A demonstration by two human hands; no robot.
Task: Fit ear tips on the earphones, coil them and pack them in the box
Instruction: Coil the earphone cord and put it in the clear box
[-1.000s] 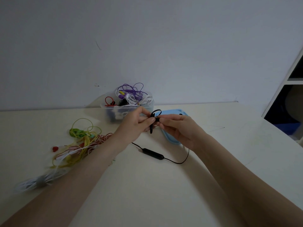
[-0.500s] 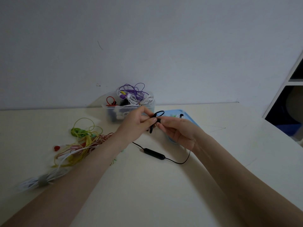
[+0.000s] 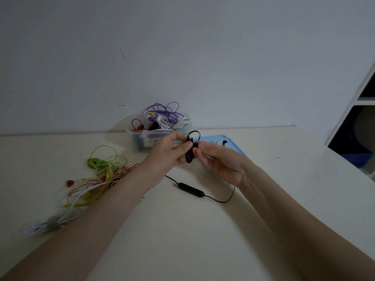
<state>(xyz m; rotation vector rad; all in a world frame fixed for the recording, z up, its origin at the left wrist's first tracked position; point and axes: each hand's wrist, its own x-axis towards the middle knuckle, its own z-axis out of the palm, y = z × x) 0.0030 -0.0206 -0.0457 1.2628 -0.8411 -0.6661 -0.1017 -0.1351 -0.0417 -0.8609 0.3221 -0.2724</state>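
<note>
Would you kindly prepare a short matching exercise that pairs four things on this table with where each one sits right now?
Things:
1. black earbud
2. inline remote
3. purple earphones
4. loose ear tips

Places:
A. on the blue tray
B. lying on the table, between the forearms
C. pinched between the left hand and right hand
D. on top of the heap in the clear box

Pairs: 1-C, 2-B, 3-D, 4-A

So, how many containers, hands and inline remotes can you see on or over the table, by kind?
Clear plastic box of earphones: 1
Light blue tray of ear tips: 1
Hands, left hand and right hand: 2
Black inline remote: 1
Total: 5
</note>
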